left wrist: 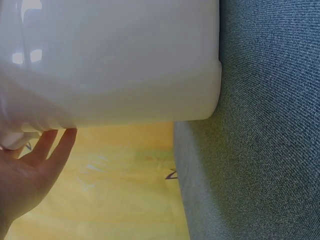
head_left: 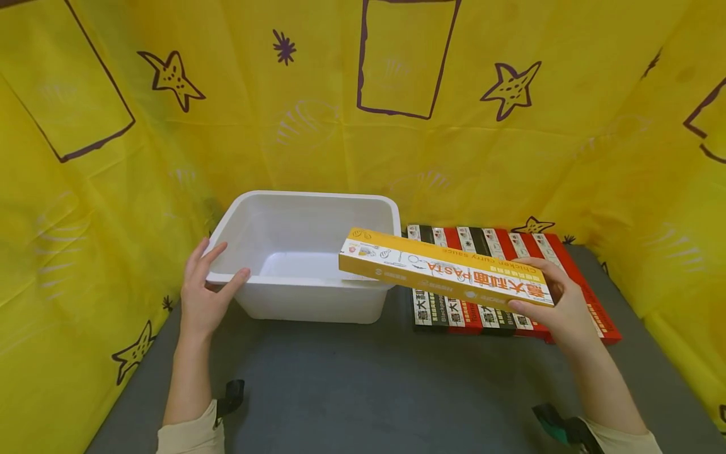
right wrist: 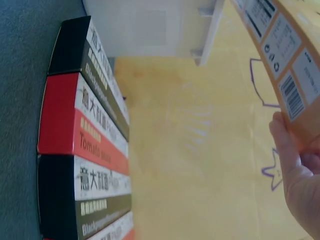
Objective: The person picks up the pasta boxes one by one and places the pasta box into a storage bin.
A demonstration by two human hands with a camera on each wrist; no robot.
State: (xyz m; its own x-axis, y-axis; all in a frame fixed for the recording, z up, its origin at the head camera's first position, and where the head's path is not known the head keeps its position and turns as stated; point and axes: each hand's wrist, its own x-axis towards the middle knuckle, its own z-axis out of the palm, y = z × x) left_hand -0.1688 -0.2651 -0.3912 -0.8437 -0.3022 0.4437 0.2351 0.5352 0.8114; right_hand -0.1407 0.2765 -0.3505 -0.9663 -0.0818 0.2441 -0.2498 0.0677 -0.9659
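Observation:
A yellow pasta box (head_left: 448,268), labelled "Chicken curry sauce", is held up at a tilt by my right hand (head_left: 558,309), thumb on the near side at its right end. Its left end overlaps the right rim of a white plastic tub (head_left: 317,299) in the head view. My left hand (head_left: 210,290) grips the tub's front left corner, its thumb on the front rim and the fingers along the left side. In the left wrist view those fingers (left wrist: 60,150) reach round the tub wall. The right wrist view shows the barcode side of the pasta box (right wrist: 292,95).
Right of the tub, a row of red and black pasta boxes (head_left: 584,284) lies side by side on the grey cloth-covered table (head_left: 351,391). Yellow fabric (head_left: 317,126) with drawn starfish hangs at the back and sides. Dark straps (head_left: 229,397) circle both wrists.

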